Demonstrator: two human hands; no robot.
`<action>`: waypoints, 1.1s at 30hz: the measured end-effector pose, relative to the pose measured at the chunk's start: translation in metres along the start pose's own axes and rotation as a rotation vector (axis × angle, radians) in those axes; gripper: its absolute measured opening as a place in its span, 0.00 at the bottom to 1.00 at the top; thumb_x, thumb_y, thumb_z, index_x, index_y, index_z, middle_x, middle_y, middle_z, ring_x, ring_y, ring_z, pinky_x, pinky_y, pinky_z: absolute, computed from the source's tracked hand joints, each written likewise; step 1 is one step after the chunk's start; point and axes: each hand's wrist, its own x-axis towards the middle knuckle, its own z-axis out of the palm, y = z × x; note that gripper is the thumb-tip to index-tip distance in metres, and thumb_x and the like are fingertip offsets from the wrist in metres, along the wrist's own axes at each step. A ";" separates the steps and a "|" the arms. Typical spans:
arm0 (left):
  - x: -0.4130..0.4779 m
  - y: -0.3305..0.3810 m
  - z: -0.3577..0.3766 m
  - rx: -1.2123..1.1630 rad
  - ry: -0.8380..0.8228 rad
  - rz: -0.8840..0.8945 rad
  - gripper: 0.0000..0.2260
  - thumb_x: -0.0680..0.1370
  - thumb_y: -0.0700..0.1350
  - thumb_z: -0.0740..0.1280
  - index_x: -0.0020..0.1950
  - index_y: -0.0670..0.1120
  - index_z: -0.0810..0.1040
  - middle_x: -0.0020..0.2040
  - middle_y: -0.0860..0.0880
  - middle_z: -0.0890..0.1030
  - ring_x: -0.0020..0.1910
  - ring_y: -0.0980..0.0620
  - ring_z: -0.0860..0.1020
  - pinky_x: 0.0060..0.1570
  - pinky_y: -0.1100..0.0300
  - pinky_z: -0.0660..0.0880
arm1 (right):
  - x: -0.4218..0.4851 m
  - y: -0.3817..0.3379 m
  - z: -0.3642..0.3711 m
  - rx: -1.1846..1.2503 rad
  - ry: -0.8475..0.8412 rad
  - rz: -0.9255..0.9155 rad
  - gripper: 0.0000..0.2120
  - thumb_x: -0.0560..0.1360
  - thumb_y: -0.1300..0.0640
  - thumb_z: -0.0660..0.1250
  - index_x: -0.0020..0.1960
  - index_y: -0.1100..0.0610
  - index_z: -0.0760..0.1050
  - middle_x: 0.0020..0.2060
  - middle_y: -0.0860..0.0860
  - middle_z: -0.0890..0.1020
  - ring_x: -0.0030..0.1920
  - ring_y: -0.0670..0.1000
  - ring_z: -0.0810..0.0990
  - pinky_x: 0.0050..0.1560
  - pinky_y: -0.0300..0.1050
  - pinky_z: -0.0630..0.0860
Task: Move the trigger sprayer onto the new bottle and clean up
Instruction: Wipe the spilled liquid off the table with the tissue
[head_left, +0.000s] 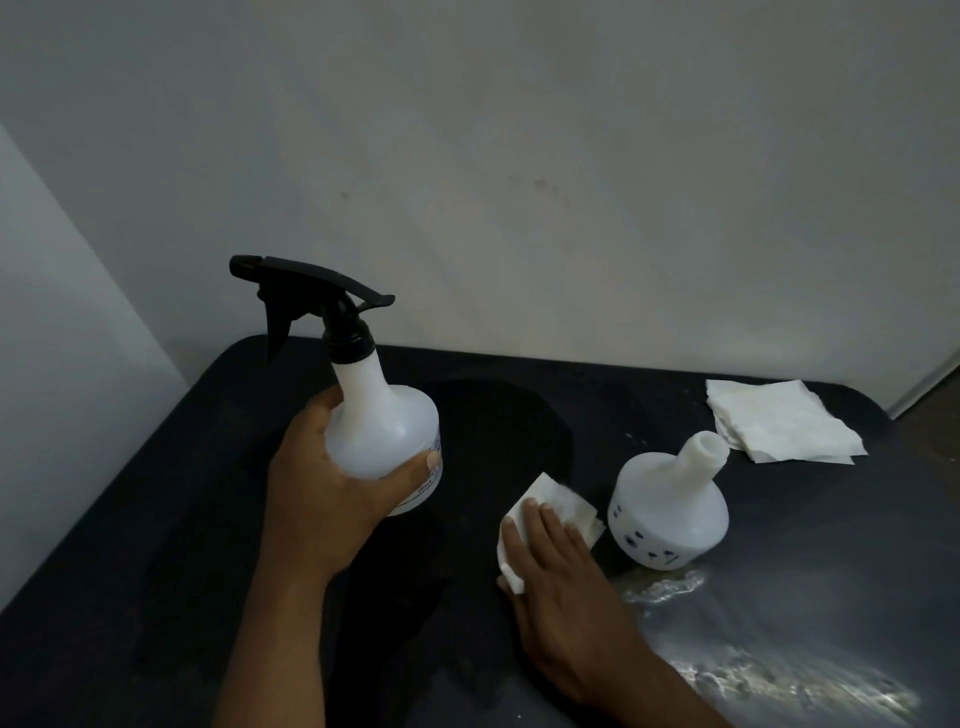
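My left hand (332, 483) grips a white plastic bottle (387, 431) around its body and holds it lifted and slightly tilted above the dark table (156, 545). A black trigger sprayer (306, 299) sits screwed on its neck, nozzle pointing left. My right hand (550, 561) lies flat on a folded white paper towel (550, 506), pressing it onto the table. Just right of that hand stands a second white bottle (670, 512) with small dark markings and an open neck, no sprayer on it.
A stack of folded white paper towels (779, 426) lies at the table's back right. Wet, shiny patches (670, 584) spread over the table in front of the open bottle and toward the lower right. A grey wall rises right behind the table.
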 end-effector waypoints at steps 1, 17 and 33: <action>0.000 0.000 0.000 -0.009 0.004 -0.005 0.43 0.53 0.62 0.76 0.67 0.54 0.71 0.60 0.53 0.76 0.58 0.52 0.76 0.51 0.52 0.79 | -0.003 -0.004 -0.002 0.013 -0.001 -0.015 0.29 0.81 0.46 0.48 0.79 0.55 0.47 0.79 0.58 0.46 0.78 0.57 0.41 0.73 0.55 0.34; -0.001 0.001 -0.008 -0.003 0.044 0.015 0.41 0.52 0.64 0.76 0.64 0.59 0.70 0.59 0.54 0.76 0.57 0.53 0.77 0.52 0.50 0.79 | 0.008 -0.001 -0.019 -0.015 0.090 -0.055 0.27 0.79 0.59 0.53 0.77 0.65 0.56 0.77 0.61 0.57 0.77 0.58 0.58 0.75 0.50 0.51; 0.004 0.003 -0.048 -0.114 0.275 0.090 0.35 0.55 0.62 0.80 0.60 0.61 0.75 0.50 0.66 0.80 0.48 0.70 0.79 0.35 0.71 0.77 | 0.136 -0.074 -0.007 0.060 0.003 -0.232 0.30 0.83 0.47 0.54 0.76 0.67 0.56 0.75 0.68 0.60 0.76 0.65 0.56 0.76 0.57 0.49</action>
